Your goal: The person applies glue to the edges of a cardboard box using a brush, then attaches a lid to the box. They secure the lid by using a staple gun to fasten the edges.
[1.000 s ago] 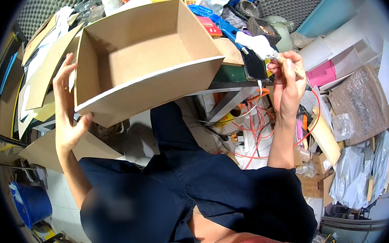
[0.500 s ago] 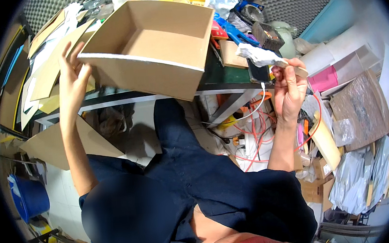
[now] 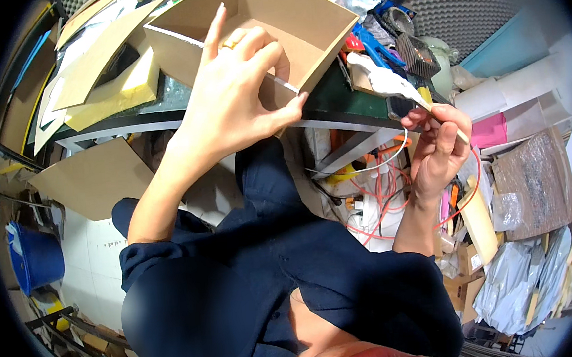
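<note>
A brown cardboard box, open at the top, rests on the dark green tabletop near its front edge. White stuff lines the rim of its front wall. In front of that wall is my left hand, thumb and forefinger curved and apart, little finger pointing up. Whether it touches the rim I cannot tell. My right hand pinches a thin wooden stick to the right of the box. Thick white paste coats the stick's far end.
Cardboard sheets and a yellow foam block lie at the left of the green table. Tools and bags crowd its right side. Below are red cables, a leaning board and a blue bucket.
My left hand has left the box's left corner and moved right, across its front wall. The box appears farther right and higher in view. My right hand still holds the stick, now tilted more steeply.
</note>
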{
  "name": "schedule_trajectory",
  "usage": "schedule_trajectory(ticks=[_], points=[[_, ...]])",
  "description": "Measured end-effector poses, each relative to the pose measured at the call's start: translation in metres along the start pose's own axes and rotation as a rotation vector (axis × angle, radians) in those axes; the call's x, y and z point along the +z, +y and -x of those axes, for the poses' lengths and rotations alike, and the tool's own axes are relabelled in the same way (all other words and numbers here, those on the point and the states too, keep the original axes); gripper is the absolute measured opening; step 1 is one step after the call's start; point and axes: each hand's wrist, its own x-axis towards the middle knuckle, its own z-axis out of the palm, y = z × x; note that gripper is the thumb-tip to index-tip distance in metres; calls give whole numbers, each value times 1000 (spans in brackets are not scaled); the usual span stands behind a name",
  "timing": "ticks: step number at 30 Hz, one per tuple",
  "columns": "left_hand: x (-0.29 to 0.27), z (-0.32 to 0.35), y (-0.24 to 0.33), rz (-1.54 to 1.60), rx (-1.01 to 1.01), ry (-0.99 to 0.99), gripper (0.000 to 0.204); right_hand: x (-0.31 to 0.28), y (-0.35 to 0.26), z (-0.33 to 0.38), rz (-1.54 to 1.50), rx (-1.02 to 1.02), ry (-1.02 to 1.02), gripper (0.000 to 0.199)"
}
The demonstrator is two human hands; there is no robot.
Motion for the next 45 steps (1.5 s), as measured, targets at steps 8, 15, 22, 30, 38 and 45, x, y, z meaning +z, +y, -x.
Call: schedule_trajectory(ticks=[8, 15, 22, 30, 38, 45], points=[[-24, 18, -19, 11, -23, -31, 31, 28, -12, 22, 80, 37, -69, 31], [-24, 16, -18, 15, 6, -29, 31, 59, -13, 20, 65, 12, -98, 19], [-26, 15, -18, 21, 2, -8, 30, 67, -15, 15, 166, 29, -88, 18], [-26, 16, -14, 5, -16, -3, 30, 65, -10, 10, 227, 97, -52, 14], [-20, 20, -23, 39, -48, -23, 30, 62, -9, 5, 206, -21, -168, 16], [-19, 17, -23, 51, -36, -28, 30, 56, -2, 1, 173, 85, -12, 14]])
